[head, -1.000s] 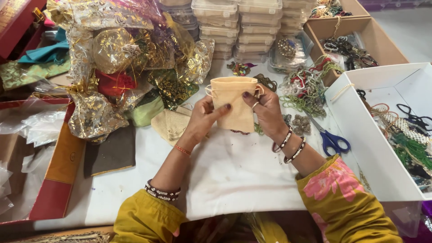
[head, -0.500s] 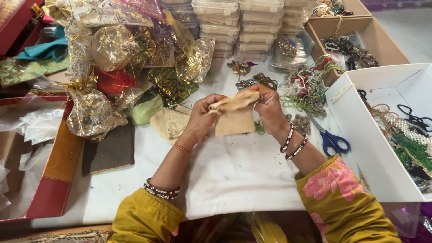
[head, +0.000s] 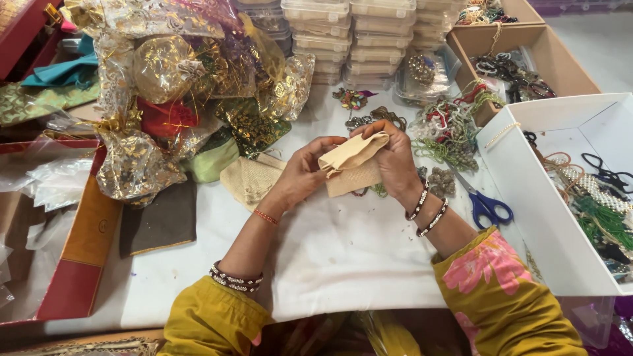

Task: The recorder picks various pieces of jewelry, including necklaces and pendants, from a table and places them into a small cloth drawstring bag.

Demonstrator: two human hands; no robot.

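Head view only. Beige cloth pouch (head: 351, 165) held up off the white-covered desk (head: 343, 264), roughly centre frame, between both hands. Left hand (head: 304, 170) closed on the pouch's left end, thumb and fingers pinching the upper fold. Right hand (head: 394, 161) wrapped over the right end, fingers curled around the top edge, thumb underneath; grip tight on both sides, no gap visible between fingers and cloth. Pouch folded or creased across the middle: upper flap angled up toward the right hand, lower panel hanging flat below. Can't tell whether anything is inside; mouth of the pouch hidden by the fingers. Progress, judging from layout: mid-handling, pouch not yet set down, not closed off in any visible way. Second beige pouch (head: 250, 179) lying flat on the desk just left of the left hand, apart from it. Pile of gold-printed sheer bags (head: 178, 72) further left and up. Loose bead strands (head: 448, 128) and small ornaments just beyond the right hand. Blue-handled scissors (head: 486, 206) on the desk right of the right wrist, untouched. White open box (head: 534, 217) at far right holding more trinkets. Stacked clear plastic containers (head: 356, 39) at the top edge.
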